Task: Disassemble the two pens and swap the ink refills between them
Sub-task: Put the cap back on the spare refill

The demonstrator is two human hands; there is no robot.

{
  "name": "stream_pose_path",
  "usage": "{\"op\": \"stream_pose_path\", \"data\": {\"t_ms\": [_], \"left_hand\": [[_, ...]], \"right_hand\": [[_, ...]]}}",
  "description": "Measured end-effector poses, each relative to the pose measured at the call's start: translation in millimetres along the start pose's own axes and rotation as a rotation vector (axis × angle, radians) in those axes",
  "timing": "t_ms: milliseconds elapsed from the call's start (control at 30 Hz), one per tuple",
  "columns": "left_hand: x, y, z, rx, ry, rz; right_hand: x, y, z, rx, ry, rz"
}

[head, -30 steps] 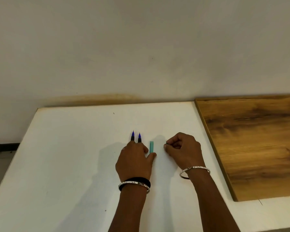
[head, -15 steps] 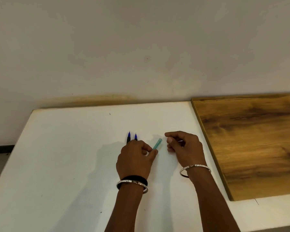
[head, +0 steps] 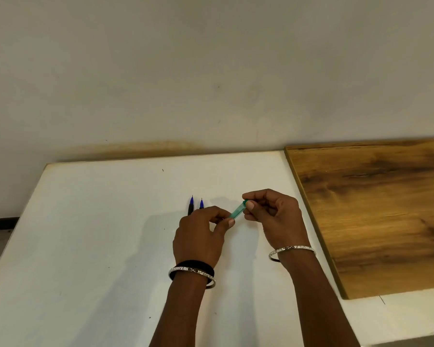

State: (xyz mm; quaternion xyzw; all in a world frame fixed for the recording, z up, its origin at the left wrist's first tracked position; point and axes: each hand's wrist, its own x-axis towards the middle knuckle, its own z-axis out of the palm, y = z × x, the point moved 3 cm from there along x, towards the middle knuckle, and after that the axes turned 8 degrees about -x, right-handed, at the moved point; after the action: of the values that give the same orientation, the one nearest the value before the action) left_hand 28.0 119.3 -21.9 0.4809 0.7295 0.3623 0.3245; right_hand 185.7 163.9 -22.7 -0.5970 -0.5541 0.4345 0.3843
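A translucent teal pen barrel (head: 238,210) is held slightly above the white table (head: 85,246), tilted up to the right. My left hand (head: 201,236) pinches its lower end. My right hand (head: 271,216) grips its upper end between thumb and fingers. Two ink refills with blue tips, one on the left (head: 191,205) and one on the right (head: 201,203), lie side by side on the table just beyond my left hand, tips pointing away; their lower parts are hidden by that hand.
A brown wooden board (head: 373,209) lies on the table's right side, close to my right wrist. A plain wall (head: 211,71) rises behind the table's far edge. Bangles circle both wrists.
The teal barrel lay flat on the table beside my left hand; now it is lifted and tilted. My right hand has moved in and closed on its upper end.
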Motion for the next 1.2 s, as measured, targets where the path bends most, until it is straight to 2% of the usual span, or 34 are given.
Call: {"op": "stream_pose_path", "data": {"t_ms": [200, 533, 733, 1033, 1200], "left_hand": [[4, -6, -2, -0.112, -0.022, 0.001], [4, -3, -4, -0.124, -0.035, 0.051], [4, -4, -6, -0.119, -0.047, 0.06], [4, -7, -11, -0.191, 0.006, -0.04], [0, -5, -4, -0.216, -0.104, -0.071]], "right_hand": [[0, 3, 0, 0.032, -0.028, 0.03], [-1, 0, 0, 0.028, -0.029, 0.051], [-2, -1, 2, -0.096, -0.018, 0.033], [-7, -10, 15, 0.101, -0.164, 0.088], [-9, -10, 22, 0.117, -0.169, 0.1]]}}
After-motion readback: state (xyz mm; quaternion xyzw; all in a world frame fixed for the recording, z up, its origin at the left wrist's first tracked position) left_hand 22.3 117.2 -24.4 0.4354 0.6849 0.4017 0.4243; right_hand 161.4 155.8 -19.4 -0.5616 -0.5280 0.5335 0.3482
